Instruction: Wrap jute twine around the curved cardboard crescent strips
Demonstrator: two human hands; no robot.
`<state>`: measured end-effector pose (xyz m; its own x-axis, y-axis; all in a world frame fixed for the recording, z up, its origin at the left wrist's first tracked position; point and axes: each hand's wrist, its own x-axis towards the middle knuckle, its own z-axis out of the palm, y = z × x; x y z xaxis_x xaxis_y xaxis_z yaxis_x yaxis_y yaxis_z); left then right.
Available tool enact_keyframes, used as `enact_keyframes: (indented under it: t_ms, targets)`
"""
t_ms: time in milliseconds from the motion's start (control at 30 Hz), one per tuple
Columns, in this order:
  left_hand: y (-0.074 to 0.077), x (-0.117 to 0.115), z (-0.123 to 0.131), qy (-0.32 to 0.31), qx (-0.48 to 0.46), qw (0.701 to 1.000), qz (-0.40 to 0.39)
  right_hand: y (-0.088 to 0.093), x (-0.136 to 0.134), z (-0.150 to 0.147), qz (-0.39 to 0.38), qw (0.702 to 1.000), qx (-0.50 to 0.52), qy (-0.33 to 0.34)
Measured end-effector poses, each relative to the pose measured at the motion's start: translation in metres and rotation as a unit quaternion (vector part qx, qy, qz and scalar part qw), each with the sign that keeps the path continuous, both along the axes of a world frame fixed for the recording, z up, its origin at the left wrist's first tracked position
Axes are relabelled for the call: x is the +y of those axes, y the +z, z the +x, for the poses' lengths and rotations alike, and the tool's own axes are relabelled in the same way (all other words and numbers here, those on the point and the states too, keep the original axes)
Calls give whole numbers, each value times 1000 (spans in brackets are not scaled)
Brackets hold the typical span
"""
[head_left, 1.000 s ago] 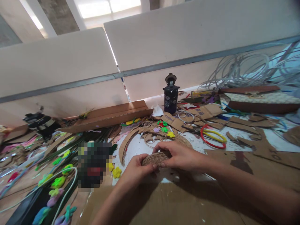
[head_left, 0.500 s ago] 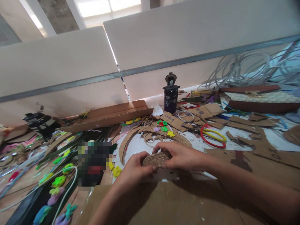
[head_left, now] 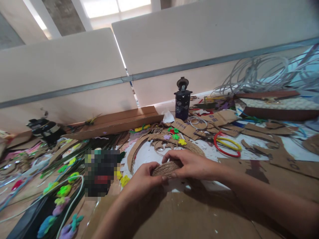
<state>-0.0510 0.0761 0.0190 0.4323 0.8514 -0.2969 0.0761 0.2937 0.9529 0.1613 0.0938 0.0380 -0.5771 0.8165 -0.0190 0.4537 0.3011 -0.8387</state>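
Observation:
Between my two hands is a twine-wrapped piece (head_left: 166,169), brown and ridged with close winds of cord. My left hand (head_left: 147,177) grips its left end, thumb along the near side. My right hand (head_left: 186,164) pinches the right end, with fingers over the top and thumb at the front. Just beyond them lies a curved cardboard ring (head_left: 136,150), partly wrapped in twine, with a yellow flower (head_left: 182,142) and other small coloured flowers on it. My right hand hides part of the ring's near side.
A dark bottle (head_left: 182,105) with its lid up stands behind the ring. Scissors with red and yellow handles (head_left: 219,151) lie to the right, among cardboard scraps. A long cardboard tray (head_left: 117,125) is at the back, and fuzzy flowers (head_left: 64,190) are at the left.
The view has shifted very slightly. Both hands keep the same hold on the twine-wrapped piece.

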Motion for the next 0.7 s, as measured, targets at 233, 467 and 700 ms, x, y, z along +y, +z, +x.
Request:
enact_keyframes:
  t_ms: [233, 467, 700]
  targets:
    - [-2, 13, -6, 86, -31, 994, -62, 5, -4, 1, 300, 947, -60, -101]
    - [4, 8, -1, 103, -45, 992, -49, -6, -9, -5, 390, 890, -220, -81]
    - [5, 6, 2, 76, -35, 996, -33, -7, -8, -5, 405, 886, -212, -75]
